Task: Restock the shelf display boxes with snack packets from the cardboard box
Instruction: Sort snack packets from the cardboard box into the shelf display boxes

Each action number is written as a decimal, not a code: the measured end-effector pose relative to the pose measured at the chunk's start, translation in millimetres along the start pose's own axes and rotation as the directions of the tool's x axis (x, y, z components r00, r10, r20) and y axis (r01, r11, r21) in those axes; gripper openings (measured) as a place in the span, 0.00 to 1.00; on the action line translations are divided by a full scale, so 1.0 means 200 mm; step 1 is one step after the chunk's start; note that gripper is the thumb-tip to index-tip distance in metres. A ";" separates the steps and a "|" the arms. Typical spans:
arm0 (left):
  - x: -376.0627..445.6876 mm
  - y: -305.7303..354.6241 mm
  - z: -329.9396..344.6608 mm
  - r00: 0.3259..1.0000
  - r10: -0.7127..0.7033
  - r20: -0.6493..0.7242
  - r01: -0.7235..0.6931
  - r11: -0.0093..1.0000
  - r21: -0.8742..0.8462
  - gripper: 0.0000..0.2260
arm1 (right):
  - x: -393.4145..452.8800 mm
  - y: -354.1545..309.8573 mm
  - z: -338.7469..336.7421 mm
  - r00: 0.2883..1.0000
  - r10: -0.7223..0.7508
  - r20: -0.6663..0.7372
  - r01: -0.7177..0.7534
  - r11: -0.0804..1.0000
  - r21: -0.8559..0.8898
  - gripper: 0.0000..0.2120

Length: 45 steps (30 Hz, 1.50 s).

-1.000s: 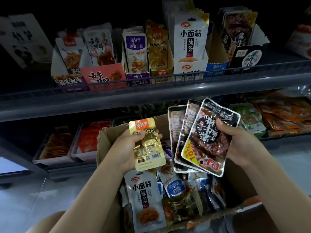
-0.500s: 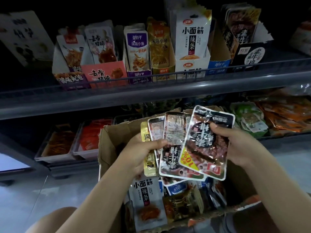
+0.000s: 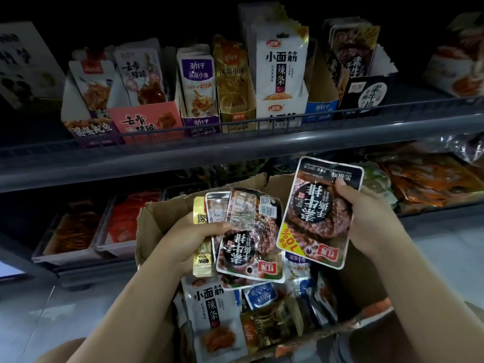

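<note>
The dark steak packet (image 3: 320,214) sits right of centre in the frame, pinched at its upper right edge by the right hand (image 3: 366,221), thumb over the print. It hangs above the open cardboard box (image 3: 157,218), long axis running nearly up and down with a slight lean, top end tipped toward the upper right. Its lettering reads upside down, so the printed top points down at the box. That's the first risk: slotted in as it is, it would stand inverted in the black display box (image 3: 366,96) at the upper right of the shelf, unlike the packets already there, so it likely needs a flip. Left of it, the left hand (image 3: 191,239) is clamped on a fanned stack of packets (image 3: 246,237), several dark ones plus a gold packet (image 3: 201,239) at the far left edge. The fan looks loose and glossy; a slackened thumb could let one slide back into the box's jumble of loose packets (image 3: 262,310). Mixing is the other hazard, since the gold one seems to belong with the gold display box (image 3: 235,100) up at top centre. The shelf rail (image 3: 235,127) could also catch a packet's lower edge on the way in.
</note>
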<state>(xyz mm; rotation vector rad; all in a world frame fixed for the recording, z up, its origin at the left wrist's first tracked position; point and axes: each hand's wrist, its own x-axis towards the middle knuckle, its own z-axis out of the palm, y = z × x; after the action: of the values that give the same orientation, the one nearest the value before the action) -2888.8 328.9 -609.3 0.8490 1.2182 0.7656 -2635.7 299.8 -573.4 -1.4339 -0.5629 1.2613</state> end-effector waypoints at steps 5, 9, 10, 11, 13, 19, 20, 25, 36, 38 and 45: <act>0.13 -0.09 -0.11 0.998 -0.053 -0.029 0.056 0.993 0.109 0.51 | -0.04 -0.03 -0.01 0.997 -0.065 -0.049 0.063 0.997 -0.038 0.11; 0.15 -0.12 -0.14 0.997 -0.066 -0.029 0.069 0.991 0.113 0.56 | -0.05 -0.04 0.00 0.985 -0.128 -0.115 0.120 0.990 -0.077 0.16; 0.14 -0.11 -0.13 0.997 -0.067 -0.025 0.070 0.992 0.107 0.56 | -0.06 -0.04 0.01 0.977 -0.178 -0.118 0.172 0.983 -0.057 0.16; 0.11 -0.09 -0.11 0.997 -0.072 0.002 0.071 0.992 0.101 0.54 | -0.06 -0.04 0.02 0.966 -0.235 -0.108 0.233 0.972 -0.028 0.16; 0.06 -0.04 -0.07 0.995 -0.093 0.047 0.089 0.992 0.090 0.45 | -0.07 -0.02 0.04 0.938 -0.346 -0.037 0.343 0.938 -0.052 0.15; 0.00 0.02 0.00 0.969 -0.120 0.215 0.138 0.988 -0.073 0.13 | -0.06 0.11 0.07 0.702 -0.276 0.656 0.649 0.628 -0.430 0.14; -0.01 0.03 0.00 0.966 -0.125 0.225 0.153 0.982 -0.114 0.12 | -0.04 0.12 0.06 0.619 -0.210 0.757 0.716 0.547 -0.434 0.18; -0.02 0.04 -0.03 0.955 -0.173 0.242 0.208 0.970 -0.129 0.12 | -0.02 0.11 0.04 0.503 -0.009 0.864 0.700 0.591 -0.401 0.36; -0.03 0.02 0.02 0.965 -0.205 0.165 0.247 0.925 -0.290 0.10 | -0.06 0.17 0.09 0.467 -0.001 0.884 0.795 0.438 -0.419 0.38; -0.03 0.02 0.03 0.970 -0.194 0.146 0.233 0.913 -0.336 0.11 | -0.07 0.19 0.10 0.503 -0.143 0.852 0.801 0.448 -0.398 0.25; -0.05 0.01 0.05 0.971 -0.144 0.193 0.186 0.957 -0.223 0.16 | -0.03 0.16 0.12 0.825 -0.469 0.316 0.566 0.676 -0.472 0.08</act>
<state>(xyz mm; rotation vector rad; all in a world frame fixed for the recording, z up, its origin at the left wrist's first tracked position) -2881.5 319.9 -601.8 0.5932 1.0032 0.6708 -2668.7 295.2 -596.8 -1.4655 -1.4446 0.7734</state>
